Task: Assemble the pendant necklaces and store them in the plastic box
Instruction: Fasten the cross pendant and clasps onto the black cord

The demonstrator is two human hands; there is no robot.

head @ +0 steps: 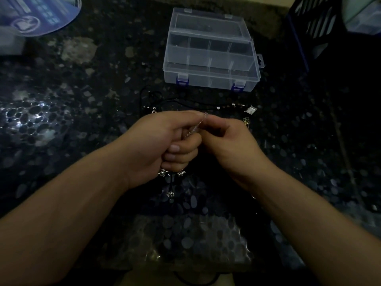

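Necklace chain [195,127] sits at the centre of the frame, strung between your two hands: a thin silver length running from the fingertip pinch at the top down into your left fist. Your left hand [162,141] is curled closed around it, with the star pendants [172,173] hanging out below the fist and one more dangling lower on its strand. Your right hand [228,141] pinches the chain's upper end between thumb and forefinger, meeting the left forefinger tip there; whether a clasp or ring is between those tips is too small to tell.

Expect almost no weight and no stiffness. The chain will go slack, kink and slide the moment a pinch loosens, and polished links are likely slippery on bare skin. Pull gently, since fine links and small rings probably bend or open under a tug. Take hold close to the end you are working, fingertip to fingertip, and let the fist carry the rest so the pendants do not swing and tangle.

Black cords [185,104] with small metal ends lie on the dark speckled counter [61,120] just above your hands, and loose gold-coloured fittings [246,120] lie to the right of your right hand. The plastic box [210,58] stands open in the upper middle of the frame, its divided compartments apparently holding nothing yet.
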